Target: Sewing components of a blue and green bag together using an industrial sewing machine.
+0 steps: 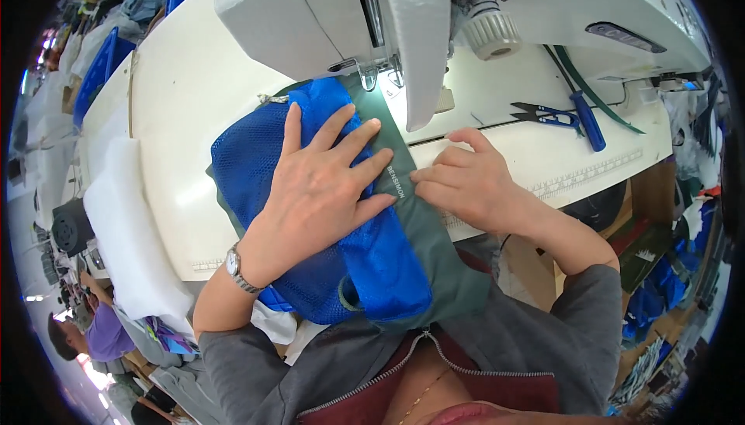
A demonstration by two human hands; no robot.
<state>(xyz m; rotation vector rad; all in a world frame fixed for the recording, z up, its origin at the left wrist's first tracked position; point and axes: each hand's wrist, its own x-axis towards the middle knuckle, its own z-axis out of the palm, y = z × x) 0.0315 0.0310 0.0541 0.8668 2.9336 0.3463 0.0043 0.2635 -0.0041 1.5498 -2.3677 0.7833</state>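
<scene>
A blue mesh piece with a smooth blue fabric band (pixel 388 270) lies on a dark green fabric panel (pixel 454 274), under the head of a white sewing machine (pixel 334 6). My left hand (pixel 322 165) rests flat across the mesh and band, its fingers spread toward the needle area. At the panel's right edge, my right hand (pixel 466 180) pinches the green fabric, with thumb and fingers drawn together. The far end of the panel runs beneath the presser foot (pixel 369 79), lit by a lamp. A cord end (pixel 272 99) sticks out beside the mesh.
Thread snips (pixel 547 114) and a blue-handled tool (pixel 587 122) lie on the white table (pixel 178 114) at the right, near a green strip (pixel 594 87). A ruler scale (pixel 582 176) runs along the near edge. White padding (pixel 132 223) is at the left; a person in purple (pixel 109 332) sits beyond.
</scene>
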